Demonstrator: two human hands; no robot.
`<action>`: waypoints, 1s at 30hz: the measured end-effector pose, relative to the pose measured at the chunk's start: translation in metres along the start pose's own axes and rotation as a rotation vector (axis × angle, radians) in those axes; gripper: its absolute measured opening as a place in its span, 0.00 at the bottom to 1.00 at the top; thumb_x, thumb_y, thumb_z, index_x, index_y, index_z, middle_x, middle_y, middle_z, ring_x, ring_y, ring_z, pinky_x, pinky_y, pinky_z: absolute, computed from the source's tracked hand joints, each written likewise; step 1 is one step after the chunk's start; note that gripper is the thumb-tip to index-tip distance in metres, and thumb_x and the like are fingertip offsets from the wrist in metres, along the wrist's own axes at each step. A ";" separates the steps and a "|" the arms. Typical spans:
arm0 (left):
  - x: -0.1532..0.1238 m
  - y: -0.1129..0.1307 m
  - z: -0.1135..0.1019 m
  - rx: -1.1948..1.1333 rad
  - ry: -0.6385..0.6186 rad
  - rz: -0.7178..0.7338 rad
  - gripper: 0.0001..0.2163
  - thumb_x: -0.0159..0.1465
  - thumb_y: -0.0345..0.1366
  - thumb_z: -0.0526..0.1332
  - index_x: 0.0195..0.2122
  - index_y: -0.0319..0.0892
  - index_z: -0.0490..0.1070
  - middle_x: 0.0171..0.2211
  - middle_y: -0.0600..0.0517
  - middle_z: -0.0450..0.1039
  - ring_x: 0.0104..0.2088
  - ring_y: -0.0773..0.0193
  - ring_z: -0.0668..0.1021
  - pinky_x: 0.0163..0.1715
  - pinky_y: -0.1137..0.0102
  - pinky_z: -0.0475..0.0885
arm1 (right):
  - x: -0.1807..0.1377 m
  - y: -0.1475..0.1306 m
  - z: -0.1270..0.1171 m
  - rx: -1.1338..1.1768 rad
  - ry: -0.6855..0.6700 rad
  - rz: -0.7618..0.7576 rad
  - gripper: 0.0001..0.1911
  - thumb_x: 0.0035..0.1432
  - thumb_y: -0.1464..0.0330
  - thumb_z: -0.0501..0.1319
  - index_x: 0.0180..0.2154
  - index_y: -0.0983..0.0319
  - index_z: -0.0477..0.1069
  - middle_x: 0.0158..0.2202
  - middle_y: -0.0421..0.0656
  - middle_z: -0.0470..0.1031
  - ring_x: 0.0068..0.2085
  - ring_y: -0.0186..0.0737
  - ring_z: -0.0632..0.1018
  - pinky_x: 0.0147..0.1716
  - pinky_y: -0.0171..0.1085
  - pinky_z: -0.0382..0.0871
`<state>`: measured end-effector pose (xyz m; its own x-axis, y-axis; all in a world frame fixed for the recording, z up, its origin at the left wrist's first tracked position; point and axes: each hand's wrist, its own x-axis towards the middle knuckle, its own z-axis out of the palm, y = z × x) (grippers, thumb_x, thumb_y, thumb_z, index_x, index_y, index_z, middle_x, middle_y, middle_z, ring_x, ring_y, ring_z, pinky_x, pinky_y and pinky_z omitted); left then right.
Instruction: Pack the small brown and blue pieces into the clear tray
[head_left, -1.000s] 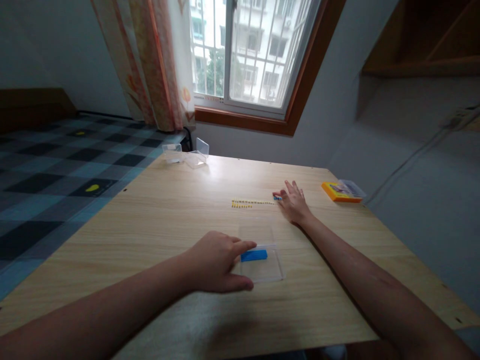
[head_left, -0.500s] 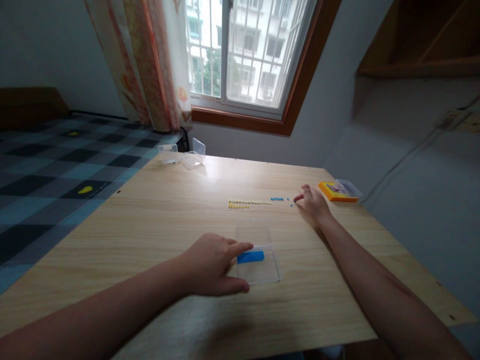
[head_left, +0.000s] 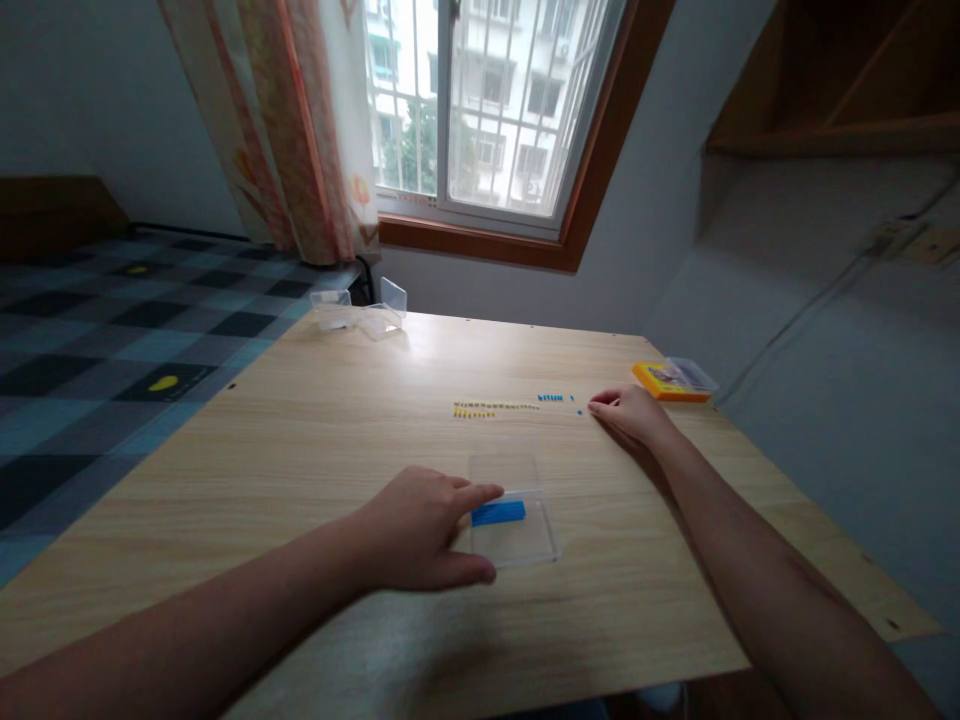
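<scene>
Head cam: both forearms reach out over the wooden table [head_left: 337, 430]. L hand [head_left: 420, 525] lies palm down near the front edge, index finger stretched fwd w/ its tip at the left rim of a clear flat box [head_left: 525, 545], thumb out along the box's near-left corner, other fingers curled under. So index & thumb are spread, bracketing the box's left side. R hand [head_left: 630, 412] is farther out, resting on the table, knuckles up, fingers bent & tips pressed together pointing left; can't tell if anything is pinched between them.

Clear flat box is open, lid [head_left: 504, 468] lying flat behind it; inside, a blue strip [head_left: 498, 513] along the far wall, rest of the tray bare. Just left of the R fingertips sits a lone blue bead [head_left: 580, 411], then a short blue bead row [head_left: 553, 398] & a longer yellow bead row [head_left: 491, 408]. Orange box [head_left: 670, 380] w/ clear lid sits near the R hand by the table's right edge. Two small clear boxes [head_left: 360, 312] at the far-left corner, contents too small to tell
</scene>
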<state>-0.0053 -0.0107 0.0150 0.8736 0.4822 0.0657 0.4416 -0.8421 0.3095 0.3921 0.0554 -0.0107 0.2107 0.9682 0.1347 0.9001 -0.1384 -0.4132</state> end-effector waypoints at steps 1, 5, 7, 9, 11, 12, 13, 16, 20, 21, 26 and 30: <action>0.000 0.000 0.000 -0.002 0.002 -0.001 0.35 0.61 0.57 0.67 0.64 0.41 0.70 0.39 0.46 0.83 0.34 0.51 0.84 0.34 0.63 0.75 | 0.000 -0.002 0.000 -0.015 -0.001 0.003 0.12 0.56 0.62 0.67 0.38 0.60 0.86 0.34 0.47 0.86 0.37 0.46 0.83 0.36 0.37 0.70; 0.000 0.000 -0.001 0.011 0.003 -0.005 0.35 0.61 0.57 0.67 0.64 0.41 0.70 0.40 0.45 0.83 0.36 0.51 0.84 0.35 0.63 0.75 | -0.004 -0.013 -0.005 -0.046 -0.011 -0.006 0.09 0.56 0.67 0.66 0.35 0.61 0.85 0.36 0.49 0.86 0.39 0.47 0.82 0.38 0.38 0.70; 0.001 0.001 -0.001 0.018 -0.003 -0.005 0.35 0.61 0.57 0.67 0.64 0.41 0.70 0.41 0.45 0.83 0.36 0.50 0.84 0.36 0.63 0.76 | -0.013 -0.021 -0.013 -0.030 -0.043 -0.029 0.08 0.57 0.68 0.65 0.34 0.62 0.85 0.35 0.49 0.85 0.38 0.46 0.82 0.37 0.38 0.70; 0.001 0.001 -0.001 0.016 -0.010 -0.005 0.36 0.61 0.57 0.68 0.64 0.40 0.70 0.40 0.45 0.83 0.36 0.49 0.84 0.36 0.62 0.76 | -0.029 -0.032 -0.024 0.016 -0.100 -0.078 0.09 0.59 0.67 0.65 0.35 0.62 0.85 0.34 0.48 0.85 0.35 0.44 0.82 0.35 0.37 0.70; 0.002 0.001 -0.001 0.008 -0.013 -0.001 0.37 0.60 0.58 0.68 0.64 0.40 0.70 0.39 0.46 0.83 0.35 0.49 0.84 0.35 0.61 0.75 | -0.052 -0.047 -0.035 0.104 -0.193 -0.184 0.10 0.61 0.62 0.65 0.36 0.60 0.84 0.35 0.45 0.84 0.35 0.40 0.81 0.34 0.35 0.71; 0.002 0.001 -0.001 0.002 -0.013 0.001 0.37 0.60 0.59 0.68 0.64 0.40 0.70 0.38 0.46 0.83 0.35 0.49 0.84 0.35 0.62 0.75 | -0.065 -0.057 -0.040 0.199 -0.286 -0.330 0.11 0.62 0.61 0.66 0.37 0.60 0.84 0.35 0.45 0.84 0.35 0.40 0.80 0.34 0.35 0.70; 0.002 0.001 -0.001 -0.004 -0.013 0.004 0.36 0.61 0.59 0.67 0.64 0.40 0.70 0.38 0.46 0.83 0.34 0.50 0.84 0.35 0.62 0.75 | -0.078 -0.067 -0.043 0.271 -0.369 -0.464 0.11 0.63 0.60 0.66 0.36 0.60 0.84 0.33 0.44 0.82 0.34 0.39 0.79 0.32 0.34 0.69; 0.002 0.000 0.000 -0.019 -0.011 0.009 0.35 0.62 0.58 0.66 0.64 0.40 0.70 0.37 0.47 0.83 0.34 0.51 0.84 0.33 0.64 0.74 | -0.112 -0.097 -0.044 0.325 -0.518 -0.710 0.08 0.64 0.66 0.65 0.39 0.59 0.84 0.32 0.42 0.80 0.31 0.35 0.77 0.30 0.32 0.66; 0.001 0.000 0.002 -0.013 0.003 0.015 0.36 0.62 0.59 0.65 0.64 0.41 0.69 0.37 0.47 0.83 0.33 0.53 0.84 0.33 0.65 0.73 | -0.133 -0.116 -0.030 0.217 -0.536 -0.722 0.08 0.62 0.71 0.65 0.39 0.57 0.85 0.31 0.40 0.78 0.31 0.33 0.76 0.32 0.32 0.64; 0.001 0.000 0.002 -0.010 0.003 0.017 0.36 0.62 0.59 0.65 0.64 0.41 0.69 0.38 0.47 0.83 0.33 0.53 0.84 0.33 0.66 0.73 | -0.135 -0.118 -0.025 0.187 -0.531 -0.706 0.09 0.62 0.72 0.65 0.38 0.56 0.85 0.31 0.40 0.78 0.31 0.33 0.76 0.32 0.33 0.64; 0.002 0.001 0.001 0.000 -0.011 0.007 0.36 0.62 0.59 0.66 0.64 0.41 0.69 0.38 0.47 0.83 0.33 0.53 0.83 0.32 0.66 0.73 | -0.136 -0.118 -0.014 0.098 -0.503 -0.638 0.11 0.59 0.74 0.65 0.37 0.55 0.85 0.31 0.39 0.79 0.32 0.34 0.76 0.33 0.33 0.62; 0.002 0.000 0.002 0.013 -0.007 0.012 0.35 0.63 0.59 0.65 0.64 0.42 0.69 0.38 0.47 0.83 0.33 0.53 0.83 0.33 0.66 0.73 | -0.137 -0.121 -0.013 0.067 -0.490 -0.606 0.11 0.58 0.73 0.66 0.37 0.53 0.86 0.30 0.38 0.79 0.32 0.34 0.76 0.33 0.34 0.61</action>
<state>-0.0035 -0.0105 0.0134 0.8804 0.4700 0.0628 0.4333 -0.8512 0.2962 0.2592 -0.0630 0.0327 -0.5166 0.8547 -0.0520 0.7759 0.4416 -0.4505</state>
